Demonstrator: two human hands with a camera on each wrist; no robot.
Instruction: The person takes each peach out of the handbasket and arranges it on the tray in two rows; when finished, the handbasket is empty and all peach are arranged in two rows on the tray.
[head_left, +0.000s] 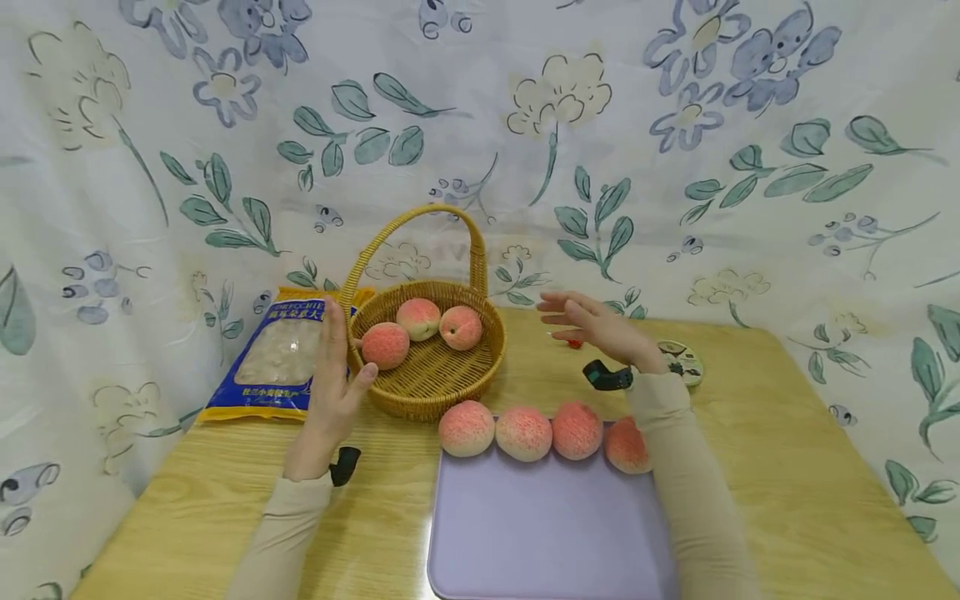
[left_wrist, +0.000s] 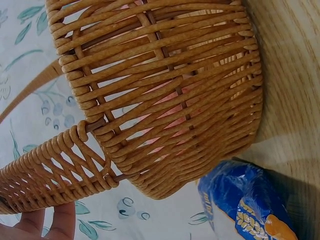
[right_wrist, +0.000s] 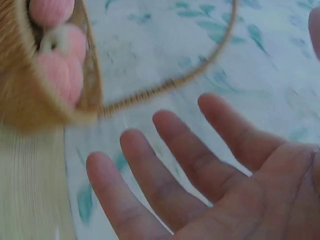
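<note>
A wicker basket (head_left: pixel 427 402) with a tall handle stands at the back of the table, holding three pink peaches (head_left: pixel 417 320). Beside its left rim is my left hand (head_left: pixel 333 400), fingers straight and thumb apart. In the left wrist view those fingers (left_wrist: pixel 62 220) lie against or close to the handle base (left_wrist: pixel 55 167); contact is hard to tell. My right hand (head_left: pixel 600 327) hovers to the right of the basket, fingers extended and slightly spread, holding nothing. The right wrist view shows its bare palm (right_wrist: pixel 240 200) facing the basket. Several more peaches (head_left: pixel 523 433) sit in a row along the tray's far edge.
A light purple tray (head_left: pixel 551 525) lies in front of the basket. Left of the basket lies a blue and yellow food bag (head_left: pixel 277 354). Behind the right wrist are a round labelled item (head_left: pixel 684 362) and a small red object (head_left: pixel 574 342). Floral cloth (head_left: pixel 525 167) hangs behind the table.
</note>
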